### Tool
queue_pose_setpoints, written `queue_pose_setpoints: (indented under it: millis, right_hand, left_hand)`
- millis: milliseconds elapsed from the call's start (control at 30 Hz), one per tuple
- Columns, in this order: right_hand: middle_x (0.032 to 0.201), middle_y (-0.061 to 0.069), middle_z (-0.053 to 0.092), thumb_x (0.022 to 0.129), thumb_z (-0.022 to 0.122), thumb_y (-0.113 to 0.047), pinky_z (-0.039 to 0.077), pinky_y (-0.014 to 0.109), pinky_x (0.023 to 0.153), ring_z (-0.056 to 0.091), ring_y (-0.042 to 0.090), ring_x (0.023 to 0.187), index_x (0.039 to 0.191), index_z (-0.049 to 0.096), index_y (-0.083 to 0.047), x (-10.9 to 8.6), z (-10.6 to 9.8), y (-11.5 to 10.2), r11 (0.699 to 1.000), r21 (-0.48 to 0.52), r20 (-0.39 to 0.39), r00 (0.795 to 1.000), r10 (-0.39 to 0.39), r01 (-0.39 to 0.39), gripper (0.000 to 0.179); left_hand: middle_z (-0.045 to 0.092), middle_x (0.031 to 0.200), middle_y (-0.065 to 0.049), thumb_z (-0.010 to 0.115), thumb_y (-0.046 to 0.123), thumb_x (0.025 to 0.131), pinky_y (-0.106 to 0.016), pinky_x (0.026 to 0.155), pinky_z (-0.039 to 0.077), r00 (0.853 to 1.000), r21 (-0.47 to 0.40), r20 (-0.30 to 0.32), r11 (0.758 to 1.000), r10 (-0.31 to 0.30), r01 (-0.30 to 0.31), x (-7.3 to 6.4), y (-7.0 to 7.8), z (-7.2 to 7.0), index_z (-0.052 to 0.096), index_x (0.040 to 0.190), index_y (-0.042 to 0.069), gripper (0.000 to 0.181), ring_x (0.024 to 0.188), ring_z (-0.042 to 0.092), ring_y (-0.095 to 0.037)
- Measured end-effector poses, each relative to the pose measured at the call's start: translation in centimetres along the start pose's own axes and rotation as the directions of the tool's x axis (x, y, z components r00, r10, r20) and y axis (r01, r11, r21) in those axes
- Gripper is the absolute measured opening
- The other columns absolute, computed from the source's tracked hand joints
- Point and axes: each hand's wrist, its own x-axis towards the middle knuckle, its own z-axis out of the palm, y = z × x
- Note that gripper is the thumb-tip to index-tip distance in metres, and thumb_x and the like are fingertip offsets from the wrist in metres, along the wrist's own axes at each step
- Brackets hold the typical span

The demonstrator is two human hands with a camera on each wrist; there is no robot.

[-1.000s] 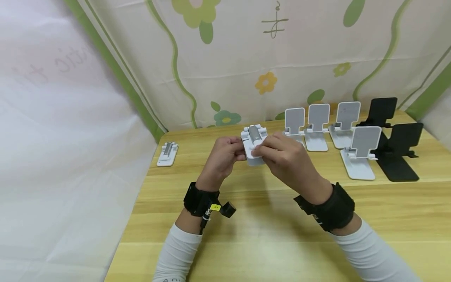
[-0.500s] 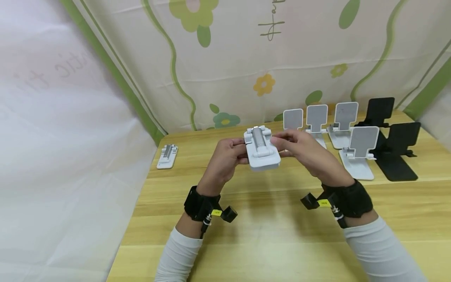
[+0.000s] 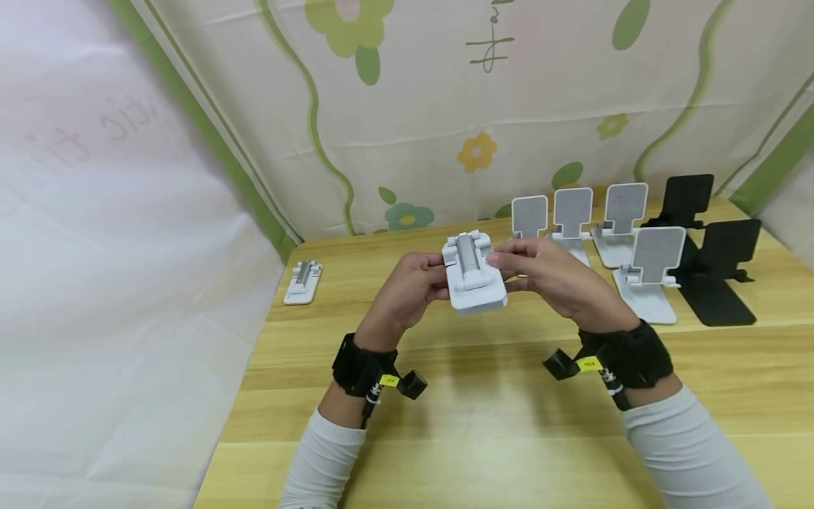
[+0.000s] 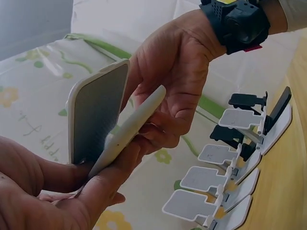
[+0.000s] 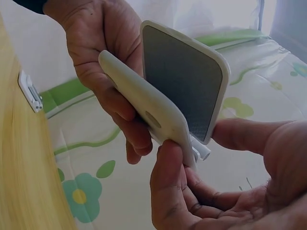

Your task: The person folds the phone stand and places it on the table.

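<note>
A white folding phone stand (image 3: pixel 475 276) is held above the table between both hands. My left hand (image 3: pixel 407 293) grips its left side, and my right hand (image 3: pixel 559 279) pinches its right side, thumb near the hinge. Seen from the left wrist, the stand's grey-padded plate (image 4: pixel 98 110) and its white base (image 4: pixel 129 129) are parted at an angle. The right wrist view shows the same gap, with right fingertips (image 5: pixel 170 163) on the base and the thumb at the plate's edge. A folded white phone stand (image 3: pixel 302 283) lies on the table at the left.
Several unfolded white phone stands (image 3: pixel 649 297) stand at the right of the wooden table (image 3: pixel 470 438). Beside them are two black phone stands (image 3: pixel 721 297). A flowered curtain (image 3: pixel 413 141) hangs behind the table, and white sheeting (image 3: pixel 114 318) covers the left side.
My right hand has moved from the stand's front top to its right side. The stand has shifted slightly right and downward in view; my left hand has kept its hold.
</note>
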Motion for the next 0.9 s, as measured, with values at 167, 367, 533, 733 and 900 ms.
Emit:
queue_pose_setpoints:
  millis: [167, 367, 533, 733, 900]
  right_hand:
    - [0.116, 0.007, 0.060, 0.107, 0.056, -0.026, 0.058, 0.027, 0.086, 0.066, 0.012, 0.098, 0.134, 0.052, 0.012, 0.09, 0.04, -0.06, 1.000, -0.010, -0.005, 1.000, 0.009, -0.009, 0.047]
    - [0.110, 0.003, 0.063, 0.106, 0.056, -0.027, 0.057, 0.025, 0.085, 0.066, 0.010, 0.095, 0.134, 0.052, 0.012, 0.35, 0.21, -0.13, 1.000, -0.013, -0.023, 1.000, 0.017, -0.017, 0.048]
    - [0.111, 0.003, 0.062, 0.106, 0.056, -0.028, 0.057, 0.025, 0.084, 0.065, 0.010, 0.095, 0.133, 0.053, 0.011, 0.30, 0.23, -0.17, 1.000, -0.025, -0.028, 0.999, 0.016, -0.017, 0.048]
    - [0.113, 0.007, 0.062, 0.105, 0.058, -0.024, 0.058, 0.026, 0.084, 0.066, 0.011, 0.094, 0.133, 0.052, 0.013, 0.33, 0.28, 0.11, 1.000, -0.018, -0.019, 1.000, 0.000, 0.000, 0.047]
    - [0.114, 0.009, 0.063, 0.105, 0.059, -0.021, 0.059, 0.026, 0.082, 0.068, 0.011, 0.093, 0.133, 0.052, 0.013, 0.33, 0.30, 0.25, 1.000, -0.021, -0.022, 1.000, -0.010, 0.009, 0.045]
  left_hand:
    - [0.053, 0.144, -0.035, 0.037, 0.001, 0.109, -0.023, 0.082, 0.061, 0.995, -0.101, 0.091, 0.994, -0.031, 0.040, -0.07, 0.09, -0.62, 0.046, 0.147, -0.012, 0.040, 0.116, 0.070, -0.027]
    - [0.053, 0.141, -0.038, 0.040, 0.015, 0.111, -0.029, 0.084, 0.062, 0.996, -0.173, 0.083, 0.984, -0.026, 0.040, -0.32, 0.57, -0.66, 0.047, 0.145, -0.012, 0.044, 0.109, 0.071, -0.029]
    - [0.057, 0.141, -0.031, 0.052, 0.006, 0.106, -0.028, 0.085, 0.061, 0.997, -0.097, 0.074, 0.994, -0.035, 0.042, -0.35, 0.79, -0.47, 0.048, 0.146, -0.011, 0.043, 0.101, 0.072, -0.019]
    - [0.059, 0.141, -0.029, 0.052, 0.004, 0.106, -0.035, 0.093, 0.059, 0.997, -0.043, 0.064, 0.998, -0.035, 0.038, -0.38, 0.81, -0.47, 0.050, 0.144, -0.010, 0.041, 0.115, 0.070, -0.029]
    - [0.061, 0.139, -0.029, 0.053, 0.003, 0.105, -0.034, 0.092, 0.058, 0.998, -0.019, 0.050, 0.999, -0.028, 0.029, -0.30, 0.69, -0.44, 0.052, 0.143, -0.010, 0.039, 0.120, 0.068, -0.034]
